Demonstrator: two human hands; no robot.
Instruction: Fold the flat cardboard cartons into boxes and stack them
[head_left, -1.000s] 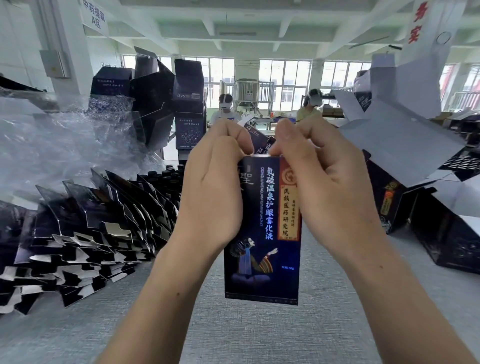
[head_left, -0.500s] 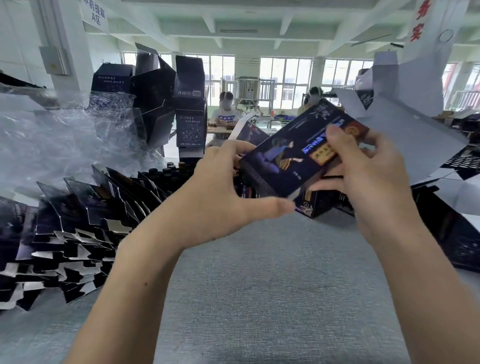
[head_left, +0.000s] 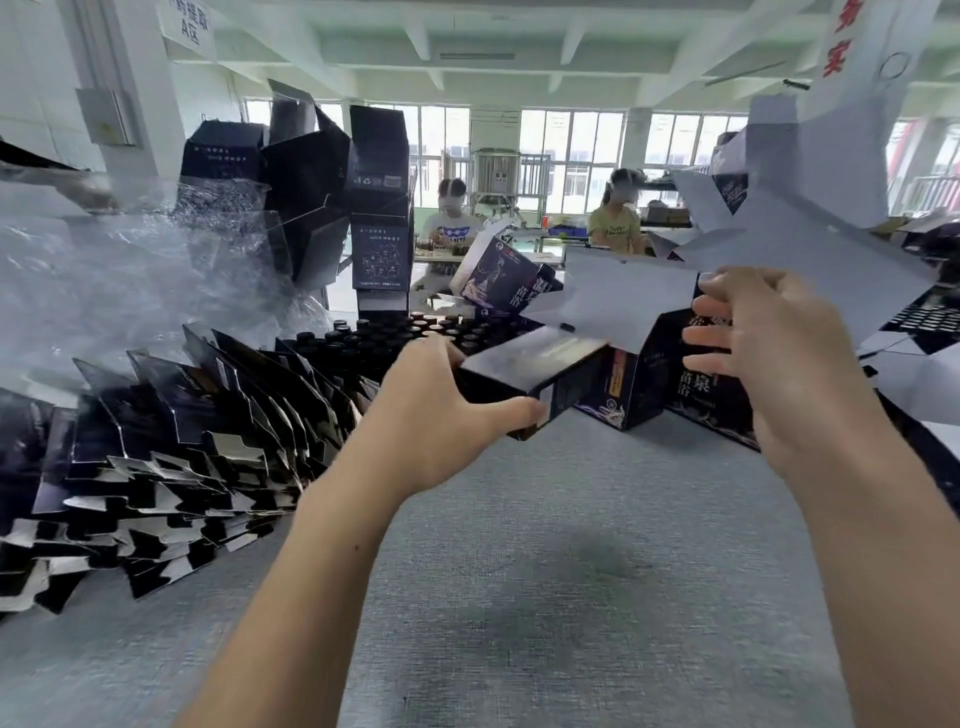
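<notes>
Though blurred, dark box seemingly in grip of left hand, right hand spread just beside.

Daylight is pouring in through a long row of windows on the far wall, and a pale ceiling with crossing beams is spanning the hall above them. A white pillar is rising at the left, carrying a grey wall box with a sign just beside its top, while another pillar with red characters is standing at the right. Beyond the far edge of the grey table, a person in white and a person in yellow are sitting at a bench in front of a metal tank.
</notes>
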